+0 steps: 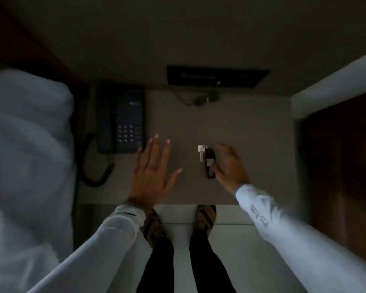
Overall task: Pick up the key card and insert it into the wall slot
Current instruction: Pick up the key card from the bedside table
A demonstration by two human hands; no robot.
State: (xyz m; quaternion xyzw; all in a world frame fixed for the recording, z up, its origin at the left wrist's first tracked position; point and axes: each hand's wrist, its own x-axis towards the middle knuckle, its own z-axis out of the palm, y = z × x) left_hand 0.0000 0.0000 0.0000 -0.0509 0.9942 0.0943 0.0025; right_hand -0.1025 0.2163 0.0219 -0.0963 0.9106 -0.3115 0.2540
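- Surface (pixel 241 123): grey bedside top seen from above in dim light; serves as the landmark for all entries below.
- Key card (pixel 210 166): dark, narrow tag lying flat on the surface, right of its centre and towards the near edge, long side running front to back; a small pale patch shows on its upper half.
- Metal key (pixel 201 152): pale, attached at the far end of the key card, resting on the surface just left of it.
- Right hand (pixel 230 168): over the surface at the right of the key card, fingers curled above it and the thumb tip touching the card's right edge; whether the card is actually pinched cannot be told, and it appears to lie on the surface.
- Left hand (pixel 154 172): over the surface left of centre, palm down, fingers spread and straight, holding nothing, well apart from the key card.
- Telephone (pixel 120 119): dark corded desk set with keypad, at the far left of the surface, its coiled cord trailing off the near left side.
- Wall panel (pixel 218 77): dark rectangular plate on the wall just beyond the far edge of the surface; details too dim to read.
- Bed (pixel 25 144): white bedding, left of the surface.
- Sleeves (pixel 283 225): pale, long, on both arms.
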